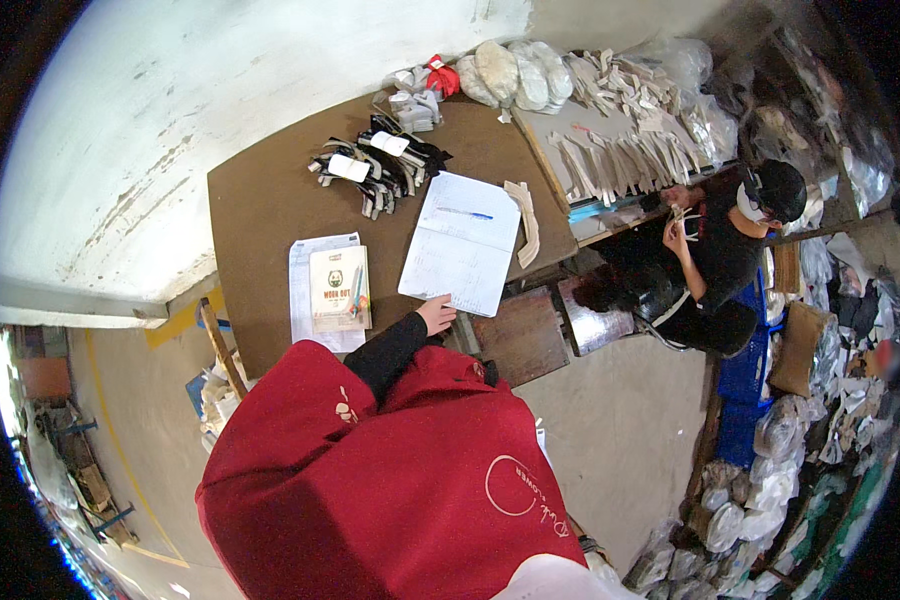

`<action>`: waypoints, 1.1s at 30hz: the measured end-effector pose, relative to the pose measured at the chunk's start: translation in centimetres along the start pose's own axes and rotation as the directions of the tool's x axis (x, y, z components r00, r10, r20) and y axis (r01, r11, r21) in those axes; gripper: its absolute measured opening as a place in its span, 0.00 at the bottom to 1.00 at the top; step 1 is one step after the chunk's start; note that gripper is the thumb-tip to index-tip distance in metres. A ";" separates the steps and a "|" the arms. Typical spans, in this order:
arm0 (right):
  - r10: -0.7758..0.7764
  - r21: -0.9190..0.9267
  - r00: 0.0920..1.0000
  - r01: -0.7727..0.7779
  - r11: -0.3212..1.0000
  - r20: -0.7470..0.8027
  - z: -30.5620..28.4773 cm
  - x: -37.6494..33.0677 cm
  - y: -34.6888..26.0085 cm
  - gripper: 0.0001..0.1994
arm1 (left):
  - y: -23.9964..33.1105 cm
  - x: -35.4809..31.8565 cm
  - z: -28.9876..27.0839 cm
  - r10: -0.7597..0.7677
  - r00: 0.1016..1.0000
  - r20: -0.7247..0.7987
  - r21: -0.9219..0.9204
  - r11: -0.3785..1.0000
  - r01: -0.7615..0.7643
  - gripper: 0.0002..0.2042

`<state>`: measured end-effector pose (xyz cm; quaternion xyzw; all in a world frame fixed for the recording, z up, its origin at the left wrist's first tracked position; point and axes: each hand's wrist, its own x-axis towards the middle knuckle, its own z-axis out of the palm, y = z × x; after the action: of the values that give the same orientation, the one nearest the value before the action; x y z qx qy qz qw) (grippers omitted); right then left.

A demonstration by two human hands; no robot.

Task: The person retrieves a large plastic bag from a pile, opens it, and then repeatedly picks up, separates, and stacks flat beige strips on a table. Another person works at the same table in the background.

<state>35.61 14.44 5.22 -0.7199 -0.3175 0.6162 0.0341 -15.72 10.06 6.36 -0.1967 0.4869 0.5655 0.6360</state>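
My left hand, coming out of a black sleeve, rests at the near edge of an open notebook with its fingers stretched out. A blue pen lies across the written pages. To the left, a cream-covered book sits on top of white sheets. Beside the notebook's right edge lies a strip of beige pieces. Behind it are bundles of black and grey pieces with white bands. My right hand is out of sight, hidden by the red garment or outside the picture.
The brown table stands against a white wall. On the right a seated co-worker handles light pieces next to a board covered with beige strips. Blue crates and plastic bags line the far right.
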 end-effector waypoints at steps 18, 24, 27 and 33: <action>-0.360 -0.257 0.881 0.288 0.923 -0.306 18.2 -5.1 -2.9 0.12 | 5.0 3.7 -1.1 -0.387 0.921 0.051 0.842 0.513 0.169 0.25; -0.155 -0.123 0.911 0.116 0.986 -0.382 18.5 -5.2 1.7 0.16 | 4.0 4.8 1.1 -0.232 0.970 0.074 0.946 0.324 0.005 0.26; -0.334 -0.216 0.750 0.255 0.942 -0.571 18.4 -5.7 4.0 0.20 | 1.6 4.3 2.6 -0.136 0.969 0.204 0.969 0.168 -0.180 0.27; -0.285 0.616 0.903 0.428 0.661 -0.321 14.7 -8.6 0.1 0.22 | -6.5 1.8 6.3 -0.119 0.753 0.647 0.691 -0.324 -0.646 0.28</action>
<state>21.95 5.04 9.12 -0.6382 -0.2033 0.5954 0.4437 -7.53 14.27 5.73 0.6503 0.5863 0.1285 0.4657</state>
